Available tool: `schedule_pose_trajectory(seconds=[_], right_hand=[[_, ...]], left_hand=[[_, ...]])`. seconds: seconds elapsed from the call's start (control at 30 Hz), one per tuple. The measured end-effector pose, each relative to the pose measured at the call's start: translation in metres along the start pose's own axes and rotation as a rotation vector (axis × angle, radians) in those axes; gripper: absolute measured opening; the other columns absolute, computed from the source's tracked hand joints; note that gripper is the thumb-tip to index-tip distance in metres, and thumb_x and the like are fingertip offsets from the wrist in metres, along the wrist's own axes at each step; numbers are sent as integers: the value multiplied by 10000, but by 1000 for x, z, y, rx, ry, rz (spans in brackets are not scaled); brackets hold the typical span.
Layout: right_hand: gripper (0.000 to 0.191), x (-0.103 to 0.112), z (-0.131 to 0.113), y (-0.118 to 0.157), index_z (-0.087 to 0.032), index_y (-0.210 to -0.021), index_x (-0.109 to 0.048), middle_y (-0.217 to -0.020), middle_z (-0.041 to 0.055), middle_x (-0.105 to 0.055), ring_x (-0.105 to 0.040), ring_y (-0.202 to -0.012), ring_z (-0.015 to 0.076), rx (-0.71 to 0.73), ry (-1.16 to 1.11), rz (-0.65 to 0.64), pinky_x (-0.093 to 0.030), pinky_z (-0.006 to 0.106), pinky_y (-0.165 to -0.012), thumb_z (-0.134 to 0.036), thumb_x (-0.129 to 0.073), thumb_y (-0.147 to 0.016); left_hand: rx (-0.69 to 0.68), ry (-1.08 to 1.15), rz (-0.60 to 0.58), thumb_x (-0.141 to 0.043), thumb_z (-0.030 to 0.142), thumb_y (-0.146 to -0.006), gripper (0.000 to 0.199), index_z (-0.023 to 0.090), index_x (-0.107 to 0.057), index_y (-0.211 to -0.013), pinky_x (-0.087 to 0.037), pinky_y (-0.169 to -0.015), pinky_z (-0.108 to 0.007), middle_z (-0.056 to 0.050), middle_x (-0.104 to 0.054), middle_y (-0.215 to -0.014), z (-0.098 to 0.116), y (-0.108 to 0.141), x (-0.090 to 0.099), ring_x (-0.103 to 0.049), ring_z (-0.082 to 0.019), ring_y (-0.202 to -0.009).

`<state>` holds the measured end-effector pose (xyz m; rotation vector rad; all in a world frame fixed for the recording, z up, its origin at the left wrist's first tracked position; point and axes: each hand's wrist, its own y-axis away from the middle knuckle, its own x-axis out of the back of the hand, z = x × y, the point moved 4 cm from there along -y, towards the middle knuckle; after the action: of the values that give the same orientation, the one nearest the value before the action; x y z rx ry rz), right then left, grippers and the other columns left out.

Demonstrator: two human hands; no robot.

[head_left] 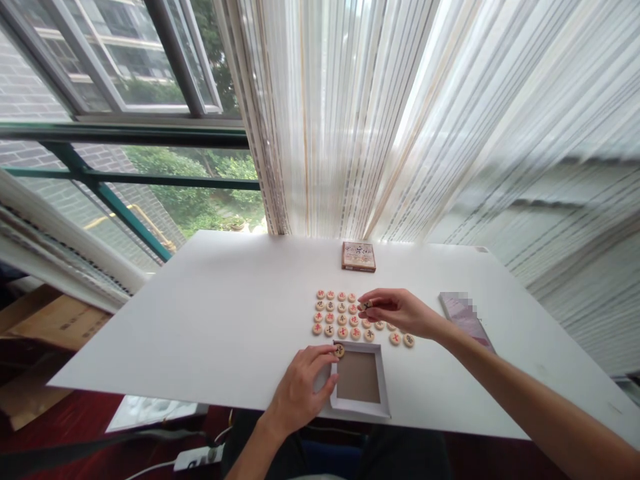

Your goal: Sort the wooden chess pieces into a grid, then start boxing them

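Observation:
Rows of round wooden game pieces [342,319] with red or black characters lie on the white table. My right hand [387,310] is above the rows and pinches one piece with a dark character [367,305]; my hand and forearm hide part of the rows on the right. Nearer to me is a shallow white box tray [385,393] with a brown inside. At its upper left corner my left hand [306,383] holds another dark-marked piece [339,350] at its fingertips.
A small box with printed writing [359,257] lies at the table's back. To the right, a flat purple-grey item [465,317] lies partly behind my right forearm. Behind the white table [200,320] hang striped curtains [340,120]. Cardboard boxes [60,323] stand on the floor at the left.

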<state>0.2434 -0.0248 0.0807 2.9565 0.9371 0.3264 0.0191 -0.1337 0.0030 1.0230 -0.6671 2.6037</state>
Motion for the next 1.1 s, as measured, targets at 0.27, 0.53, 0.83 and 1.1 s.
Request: schedule_pose_trajectory(seconds=[0.27,0.53,0.83,1.1], right_hand=[[479,5,-8,-1,-157,-1216,-680,-1137,129,-754,-705,-1101,286,-9,-234,-7,-549,458,-1005,-391,-786,-811],[416,-3,-16,2,-138,-1164,-699,-1076,124,-775,-720,-1072,278,1,-250,-32,-583,420,-949,-358,-782,-820],[242,-11,-19,11,-152,-1032,-764,-986,93,-789,-751,-992,250,76,-252,-59,-609,293,-827,-251,-799,-813],[209,-20,-11,18,-152,-968,-744,-898,66,-791,-773,-839,190,42,-304,-62,-615,263,-757,-203,-824,-782]], left_hand=[[5,-1,-1,-600,192,-919,265,264,-619,-1174,-488,-1032,-435,-59,-631,-1283,0,1,1,-575,-240,-1201],[4,5,-15,-588,202,-931,250,261,-619,-1172,-480,-1032,-444,-71,-623,-1297,0,0,0,-565,-252,-1210],[0,-5,-3,-597,197,-922,228,267,-634,-1135,-487,-1018,-438,-60,-627,-1288,0,1,0,-577,-254,-1196],[10,9,-12,-587,199,-933,210,267,-632,-1127,-470,-1032,-442,-55,-612,-1304,0,1,0,-560,-244,-1219]])
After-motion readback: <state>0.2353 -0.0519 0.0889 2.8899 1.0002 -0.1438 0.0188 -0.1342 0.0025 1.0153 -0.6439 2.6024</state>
